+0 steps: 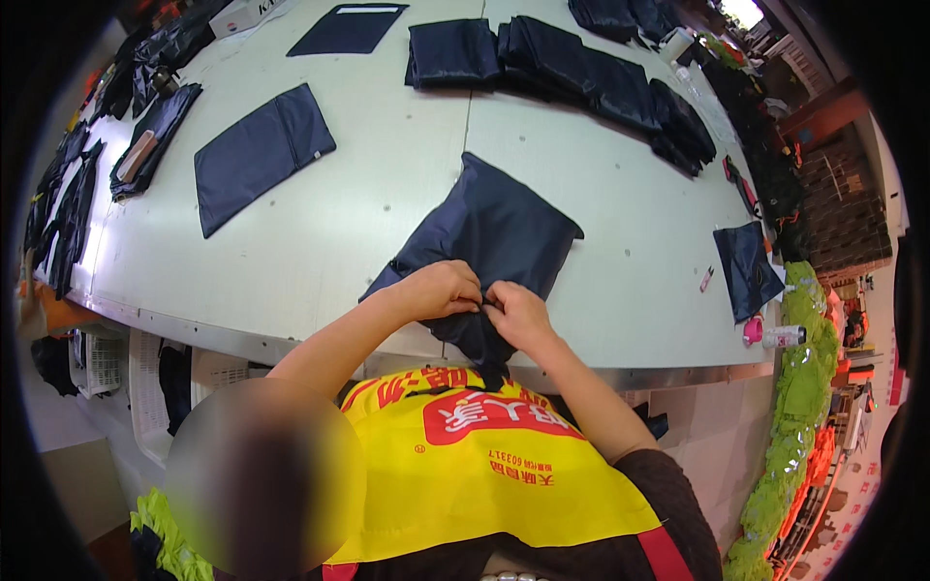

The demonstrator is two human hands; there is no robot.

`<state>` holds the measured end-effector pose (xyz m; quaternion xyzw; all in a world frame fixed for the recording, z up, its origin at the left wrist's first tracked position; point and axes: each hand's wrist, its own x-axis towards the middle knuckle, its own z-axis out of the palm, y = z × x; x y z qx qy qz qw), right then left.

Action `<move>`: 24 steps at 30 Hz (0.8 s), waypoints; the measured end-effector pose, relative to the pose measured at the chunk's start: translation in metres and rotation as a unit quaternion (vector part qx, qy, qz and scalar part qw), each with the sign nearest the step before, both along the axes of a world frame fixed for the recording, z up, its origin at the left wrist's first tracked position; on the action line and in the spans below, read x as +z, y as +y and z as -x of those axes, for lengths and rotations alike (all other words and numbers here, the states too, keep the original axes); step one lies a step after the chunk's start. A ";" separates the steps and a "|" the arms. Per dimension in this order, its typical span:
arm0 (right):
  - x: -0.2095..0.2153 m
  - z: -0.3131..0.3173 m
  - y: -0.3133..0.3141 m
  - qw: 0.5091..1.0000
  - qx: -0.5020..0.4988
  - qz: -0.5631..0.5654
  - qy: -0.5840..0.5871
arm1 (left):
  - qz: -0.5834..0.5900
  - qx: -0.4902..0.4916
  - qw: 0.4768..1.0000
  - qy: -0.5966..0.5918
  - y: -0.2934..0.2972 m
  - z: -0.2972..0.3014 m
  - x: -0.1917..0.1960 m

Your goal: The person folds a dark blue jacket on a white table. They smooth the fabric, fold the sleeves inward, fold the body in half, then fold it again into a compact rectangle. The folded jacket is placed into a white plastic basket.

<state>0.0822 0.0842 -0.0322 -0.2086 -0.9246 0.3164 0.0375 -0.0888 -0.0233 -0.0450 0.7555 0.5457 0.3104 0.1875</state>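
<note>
Left hand (pixel 448 289) and right hand (pixel 520 315) close together, both pinching navy fabric piece (pixel 506 228) toward its near end. Counter (pixel 659 261) underneath; folded dark pieces (pixel 450 53) beyond.

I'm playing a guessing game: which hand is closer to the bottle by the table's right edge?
Right. The right hand pinches the dark cloth, left of the bottle; the left hand pinches it farther left.

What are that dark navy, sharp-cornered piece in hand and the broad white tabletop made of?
Dark navy, sharp-cornered fabric piece: probably synthetic cloth, slightly glossy; it creases softly. Broad white tabletop: smooth, perhaps laminate, given its faint sheen.
</note>
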 end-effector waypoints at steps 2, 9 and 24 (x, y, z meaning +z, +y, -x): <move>0.004 0.002 -0.003 0.998 -0.053 0.007 -0.014 | 0.054 0.000 0.996 -0.069 0.009 0.007 0.001; -0.022 -0.024 0.000 0.972 -0.194 -0.127 0.044 | 0.015 0.151 0.980 -0.128 0.000 -0.054 -0.012; -0.012 -0.072 0.024 0.963 -0.240 0.103 -0.062 | -0.072 0.225 0.970 -0.060 -0.007 -0.071 -0.018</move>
